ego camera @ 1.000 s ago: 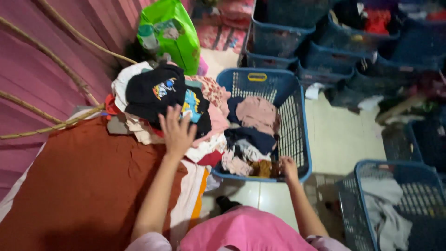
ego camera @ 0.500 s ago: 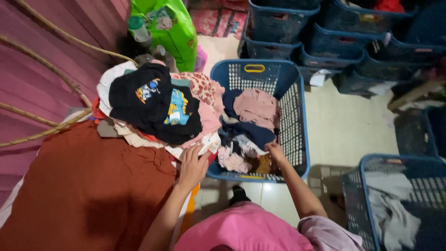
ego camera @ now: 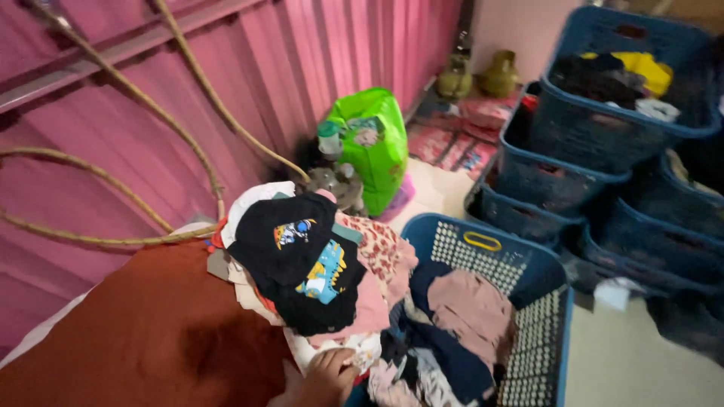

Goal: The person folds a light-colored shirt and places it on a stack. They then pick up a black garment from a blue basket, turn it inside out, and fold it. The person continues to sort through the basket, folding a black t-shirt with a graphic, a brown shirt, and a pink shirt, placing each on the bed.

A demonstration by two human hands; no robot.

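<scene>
**Hand drawn back to the near edge of the pile**

Since half a second ago your view has lifted and swung left, so the pink corrugated wall (ego camera: 317, 68) now fills the upper left of the frame, and your left hand (ego camera: 328, 374) has slid down to the bottom centre. Your right hand, which was in the basket before, is out of the picture.

You look to be working through laundry at the seam between the heaped pile of folded clothes (ego camera: 377, 264) and the blue perforated plastic laundry basket (ego camera: 528, 275). Your left-hand fingers (ego camera: 341, 360) are curled over a pale printed cloth (ego camera: 360, 348) at the foot of the pile, just left of the basket's near corner. Whether they pinch it or only rest on it, you cannot tell from here.

That cloth is thin, crumpled and half buried under the layers above. Any lift would call for a firm pinch and a slow pull, since the black T-shirt with the bright cartoon print (ego camera: 298, 264) lies on top of the heap, centre-left, and could slip.

The pile sits on a rust-brown fabric sheet (ego camera: 143, 332) at lower left. A dusty-pink garment (ego camera: 471, 309) lies in the basket, a green plastic bag (ego camera: 373, 143) stands at upper centre, and stacked dark-blue baskets (ego camera: 603, 128) fill the upper right
</scene>
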